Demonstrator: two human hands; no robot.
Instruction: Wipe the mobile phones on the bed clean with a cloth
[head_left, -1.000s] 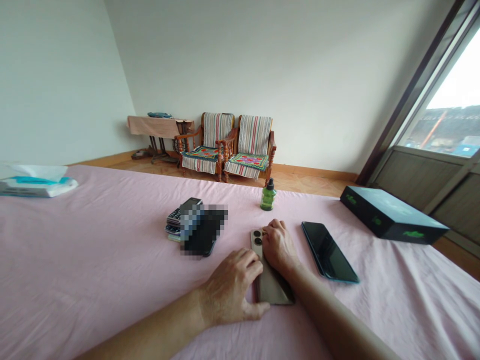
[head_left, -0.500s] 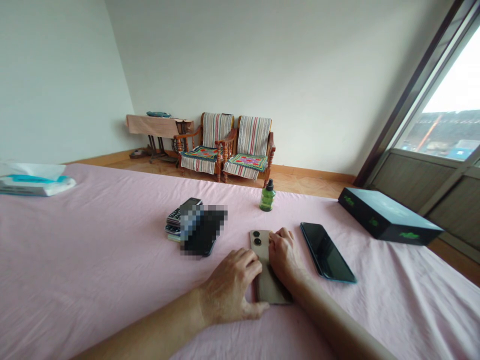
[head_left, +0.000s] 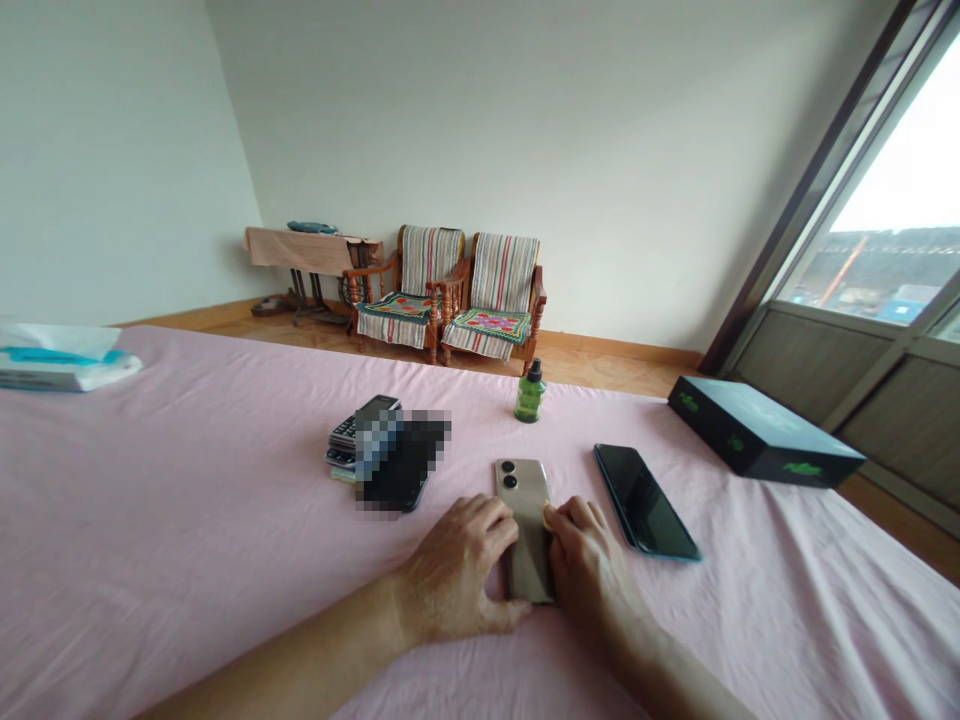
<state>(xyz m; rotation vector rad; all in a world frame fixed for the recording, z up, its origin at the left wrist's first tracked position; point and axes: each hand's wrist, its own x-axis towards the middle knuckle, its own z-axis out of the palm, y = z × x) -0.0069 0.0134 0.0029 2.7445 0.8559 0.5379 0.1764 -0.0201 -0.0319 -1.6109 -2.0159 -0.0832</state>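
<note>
A beige phone (head_left: pixel 523 505) lies face down on the pink sheet (head_left: pixel 187 500), two camera lenses at its far end. My left hand (head_left: pixel 459 580) rests curled against the phone's left edge, thumb at its near corner. My right hand (head_left: pixel 590 560) presses closed fingers against the phone's right edge, near the middle. Both hands grip the phone from the sides. A dark phone (head_left: pixel 645 487) lies face up just right of my right hand.
A stack of phones (head_left: pixel 360 440), partly blurred out, sits left of centre. A small green bottle (head_left: pixel 529 392) stands behind the beige phone. A black box (head_left: pixel 757 430) lies at the right, a tissue pack (head_left: pixel 56 357) at the far left. Two chairs stand by the wall.
My right hand has slid back along the phone from its camera end to its middle, uncovering the two lenses. The left hand has stayed put.
</note>
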